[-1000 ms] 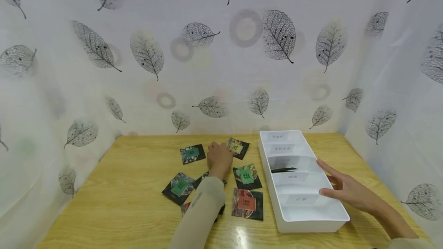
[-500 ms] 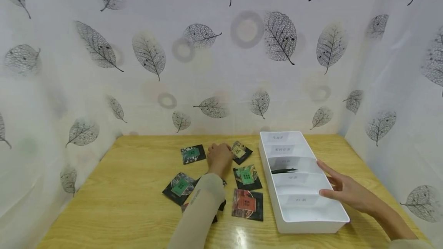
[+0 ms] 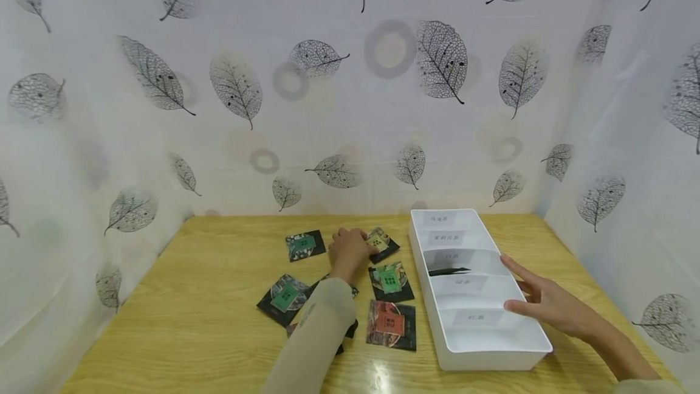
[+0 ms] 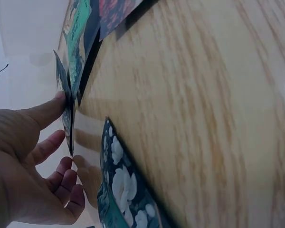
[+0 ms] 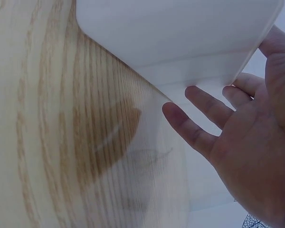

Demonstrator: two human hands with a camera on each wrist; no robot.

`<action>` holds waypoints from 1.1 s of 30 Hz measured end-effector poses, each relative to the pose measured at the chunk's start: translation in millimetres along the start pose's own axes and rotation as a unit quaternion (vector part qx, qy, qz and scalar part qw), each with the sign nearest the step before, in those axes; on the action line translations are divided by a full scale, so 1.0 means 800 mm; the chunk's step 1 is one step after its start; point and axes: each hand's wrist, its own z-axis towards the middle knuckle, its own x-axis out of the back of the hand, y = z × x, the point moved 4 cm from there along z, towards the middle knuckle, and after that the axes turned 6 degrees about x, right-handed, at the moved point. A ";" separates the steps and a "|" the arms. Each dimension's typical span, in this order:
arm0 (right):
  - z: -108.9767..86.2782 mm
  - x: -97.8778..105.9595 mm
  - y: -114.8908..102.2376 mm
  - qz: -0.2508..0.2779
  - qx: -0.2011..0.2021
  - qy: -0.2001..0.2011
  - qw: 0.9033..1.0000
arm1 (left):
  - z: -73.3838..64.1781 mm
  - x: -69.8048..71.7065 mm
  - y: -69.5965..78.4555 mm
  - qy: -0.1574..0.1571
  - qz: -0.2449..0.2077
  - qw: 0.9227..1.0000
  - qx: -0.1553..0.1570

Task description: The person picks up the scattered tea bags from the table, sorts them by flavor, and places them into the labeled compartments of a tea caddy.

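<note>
Touching the yellow: my left hand (image 3: 349, 254) has its thumb on the yellow-label sachet (image 3: 383, 245). Whether I pinch it or only press it I cannot tell, since the back of my hand blocks the head view and the left wrist view shows the sachet almost edge-on.
Yellow's place: far part of the wooden table (image 3: 191, 303), between my left hand and the white divided box (image 3: 492, 359), just beyond the green-label sachet (image 3: 391, 283).
Box rim: my right hand (image 3: 552, 304) rests thumb and forefinger there, on the right side, the other fingers spread and fairly straight by the outer wall (only the right wrist view shows those properly, and it cuts off most of the box).
Compartments: five, the middle one with a dark sachet (image 3: 448, 271) showing as a thin strip, the rest out of sight. The label cards (image 3: 473, 316) stand upside down to me, too small to read surely.
Under my sleeve: my left sleeve (image 3: 319, 327) covers several sachets; only corners peep out, so I can't count them.
Uncovered sachets: a flower-print sachet (image 3: 304, 246) left of my hand, a teal-label sachet (image 3: 283, 298) nearer me, a red-label sachet (image 3: 391, 325) near the box; their fine print is illegible.
</note>
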 end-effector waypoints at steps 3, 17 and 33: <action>0.001 0.000 0.000 -0.004 0.002 0.000 1.000 | 0.000 0.000 0.001 0.011 0.017 1.000 0.006; 0.001 -0.001 0.000 -0.010 0.004 -0.001 1.000 | 0.002 -0.002 0.003 -0.011 -0.022 1.000 -0.005; -0.001 0.002 0.002 -0.010 0.011 -0.001 1.000 | 0.009 0.010 -0.001 -0.029 -0.217 0.975 -0.027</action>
